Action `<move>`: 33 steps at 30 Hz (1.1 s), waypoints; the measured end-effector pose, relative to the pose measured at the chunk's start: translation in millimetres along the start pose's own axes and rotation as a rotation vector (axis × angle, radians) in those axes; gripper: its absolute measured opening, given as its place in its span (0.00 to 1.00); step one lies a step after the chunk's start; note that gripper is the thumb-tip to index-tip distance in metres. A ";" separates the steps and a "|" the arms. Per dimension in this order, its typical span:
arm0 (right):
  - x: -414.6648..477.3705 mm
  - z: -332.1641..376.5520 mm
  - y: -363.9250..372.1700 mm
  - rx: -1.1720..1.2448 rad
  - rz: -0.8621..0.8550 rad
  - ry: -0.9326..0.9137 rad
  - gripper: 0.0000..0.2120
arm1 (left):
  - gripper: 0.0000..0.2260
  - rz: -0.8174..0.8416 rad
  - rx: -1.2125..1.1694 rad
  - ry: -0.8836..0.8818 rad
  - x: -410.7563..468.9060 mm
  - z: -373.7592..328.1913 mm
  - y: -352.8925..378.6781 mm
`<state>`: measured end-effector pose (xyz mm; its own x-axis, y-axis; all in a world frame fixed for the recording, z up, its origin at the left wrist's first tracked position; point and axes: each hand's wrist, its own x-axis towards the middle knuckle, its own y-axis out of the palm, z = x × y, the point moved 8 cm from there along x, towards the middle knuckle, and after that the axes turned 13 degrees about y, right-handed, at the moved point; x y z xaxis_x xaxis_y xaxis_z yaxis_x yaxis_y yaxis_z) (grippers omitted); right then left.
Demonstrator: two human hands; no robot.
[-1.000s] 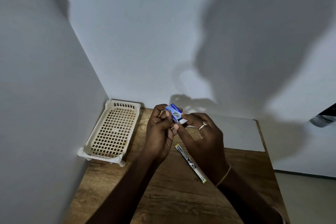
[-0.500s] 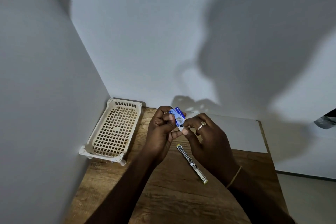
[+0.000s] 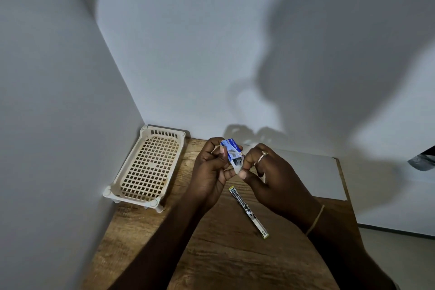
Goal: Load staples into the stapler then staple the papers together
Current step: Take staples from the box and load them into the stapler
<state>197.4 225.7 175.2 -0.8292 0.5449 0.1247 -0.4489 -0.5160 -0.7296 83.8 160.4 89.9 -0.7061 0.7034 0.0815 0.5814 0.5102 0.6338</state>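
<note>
A small blue and white staple box (image 3: 231, 152) is held above the wooden table. My left hand (image 3: 210, 172) grips its upper end between thumb and fingers. My right hand (image 3: 270, 176), with a ring on it, pinches the box's lower white end. Below the hands, the stapler (image 3: 249, 212) lies opened out flat on the table, a long thin metal strip with a yellow-green tip. White paper (image 3: 313, 174) lies at the back right of the table, partly behind my right hand.
A cream plastic basket (image 3: 150, 165) with a grid floor stands at the table's back left corner against the walls. The wooden table (image 3: 223, 254) ends at the right, where the floor shows. Grey walls close the left and back.
The box has tilted more upright and dropped slightly. My right fingers have shifted down to its lower white end. The stapler has not moved.
</note>
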 end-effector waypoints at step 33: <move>1.1 -7.7 -8.5 0.003 -0.210 0.238 0.02 | 0.06 -0.040 -0.008 0.046 -6.0 4.1 -10.6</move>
<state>202.8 235.8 176.3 -0.6174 0.7787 0.1116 -0.6030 -0.3774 -0.7028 83.5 152.7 79.5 -0.7469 0.6586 0.0910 0.5487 0.5334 0.6437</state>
